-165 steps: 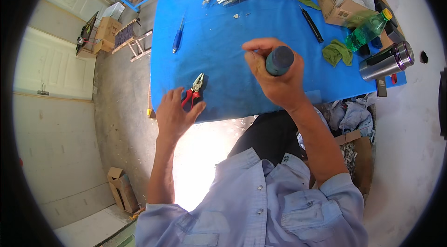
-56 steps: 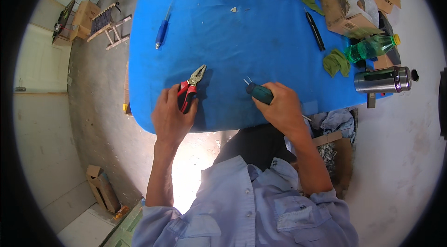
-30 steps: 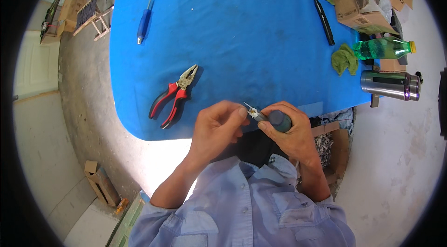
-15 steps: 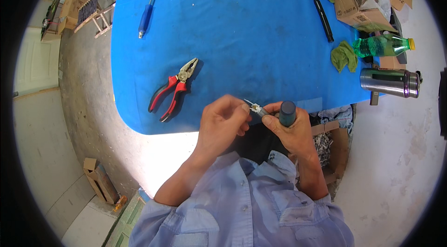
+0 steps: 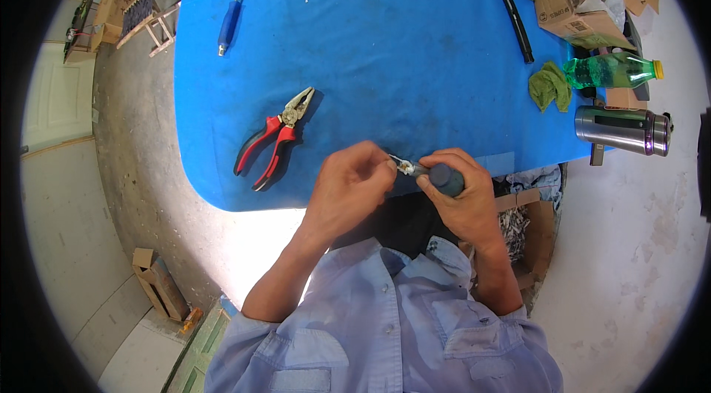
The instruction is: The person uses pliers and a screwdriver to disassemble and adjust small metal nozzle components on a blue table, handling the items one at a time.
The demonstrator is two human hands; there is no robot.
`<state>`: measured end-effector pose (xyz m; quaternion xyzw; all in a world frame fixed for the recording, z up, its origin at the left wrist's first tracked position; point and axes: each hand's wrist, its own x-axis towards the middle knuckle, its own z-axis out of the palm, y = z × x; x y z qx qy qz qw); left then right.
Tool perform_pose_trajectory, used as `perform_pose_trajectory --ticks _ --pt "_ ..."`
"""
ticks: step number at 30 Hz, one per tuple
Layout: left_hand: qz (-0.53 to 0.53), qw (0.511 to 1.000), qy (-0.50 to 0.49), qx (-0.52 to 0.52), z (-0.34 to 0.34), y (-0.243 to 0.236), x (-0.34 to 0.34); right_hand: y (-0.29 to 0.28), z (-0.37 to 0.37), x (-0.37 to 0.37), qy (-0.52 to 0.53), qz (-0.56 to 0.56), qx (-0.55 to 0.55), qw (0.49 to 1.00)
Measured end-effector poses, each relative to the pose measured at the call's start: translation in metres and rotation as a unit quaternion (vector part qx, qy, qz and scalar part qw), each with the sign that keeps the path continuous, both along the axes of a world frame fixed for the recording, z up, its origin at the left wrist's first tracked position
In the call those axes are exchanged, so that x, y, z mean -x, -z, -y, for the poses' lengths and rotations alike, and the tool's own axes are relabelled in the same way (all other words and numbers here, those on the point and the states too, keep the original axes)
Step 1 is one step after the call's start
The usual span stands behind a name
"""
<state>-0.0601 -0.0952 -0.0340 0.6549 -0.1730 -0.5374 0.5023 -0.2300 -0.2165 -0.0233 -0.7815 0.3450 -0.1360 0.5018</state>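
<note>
My right hand [image 5: 463,193] grips a dark green tool handle [image 5: 446,178] along with a small silver-and-white part [image 5: 407,167] that has thin metal prongs. My left hand [image 5: 354,189] pinches at the prong end of that part, just above the table's near edge; what exactly its fingertips grip is too small to make out. Left of my hands, red-and-black pliers [image 5: 277,134] lie with jaws pointing up and away from me on the blue table [image 5: 355,67]. A blue-handled screwdriver [image 5: 229,30] lies at the far left, a slim black tool [image 5: 517,26] at the right.
On the right stand a cardboard box [image 5: 563,8] with plastic bags, a green rag [image 5: 548,85], a lying green bottle [image 5: 607,69] and a steel flask [image 5: 618,130]. Small silver pieces show at the far edge. A wooden-framed seat [image 5: 148,19] and cartons [image 5: 115,8] stand on the left floor.
My left hand has let go of the pliers and moved right to the small part in my right hand. Both hands have risen slightly over the last second.
</note>
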Motion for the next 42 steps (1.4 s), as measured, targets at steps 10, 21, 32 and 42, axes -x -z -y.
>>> perform_pose_trajectory --ticks 10,21,32,42 --pt "0.383 0.921 0.041 0.060 -0.002 0.002 0.010 0.007 0.000 0.002 -0.016 -0.013 0.087 0.996" --pt "0.525 0.829 0.162 0.109 -0.003 0.005 0.002 0.001 0.004 -0.002 -0.013 -0.043 0.084 0.995" --pt "0.562 0.787 0.219 0.131 -0.001 0.004 -0.004 -0.004 0.004 -0.003 0.025 -0.058 0.076 0.995" --pt "0.562 0.799 0.172 0.127 -0.004 0.008 0.002 -0.049 -0.008 0.009 0.163 0.168 -0.112 0.966"
